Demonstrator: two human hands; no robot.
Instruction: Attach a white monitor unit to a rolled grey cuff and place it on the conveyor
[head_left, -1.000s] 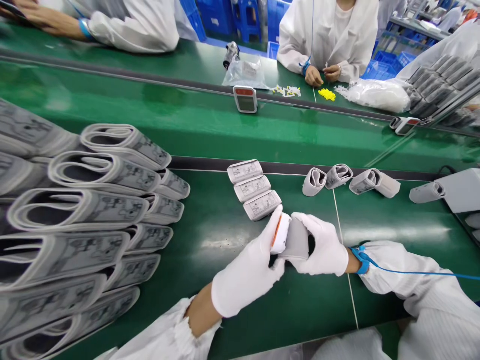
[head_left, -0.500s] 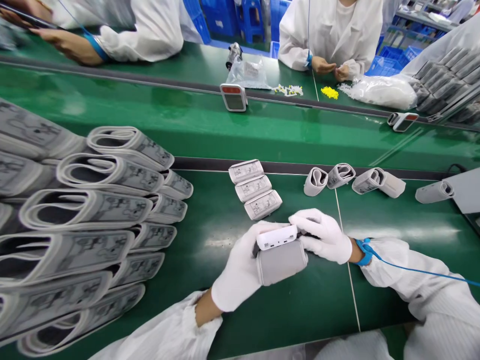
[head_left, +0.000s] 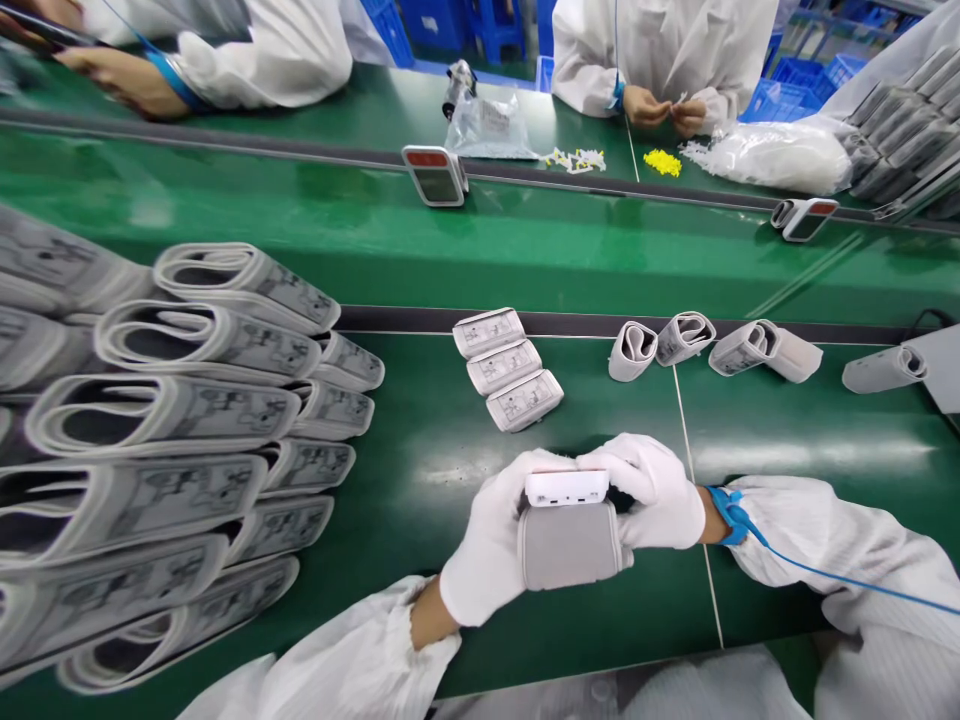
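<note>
Left hand (head_left: pixel 484 552) cups a grey cuff (head_left: pixel 570 546), right hand (head_left: pixel 649 492) — seemingly — a white monitor (head_left: pixel 566 488).

And there's the green workbench (head_left: pixel 442 530), rolled grey cuffs (head_left: pixel 187 400) piled up on the left, three folded cuffs (head_left: pixel 508 370) lined up mid-bench, more rolls (head_left: pixel 632 351) out right!

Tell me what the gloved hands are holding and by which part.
A white blood pressure monitor with its grey cuff: the left hand grips the left ends, the right hand the right ends.

Gray cuff (head_left: pixel 570 547) partly hidden by hands (head_left: pixel 487 550) (head_left: pixel 649 492)
</note>
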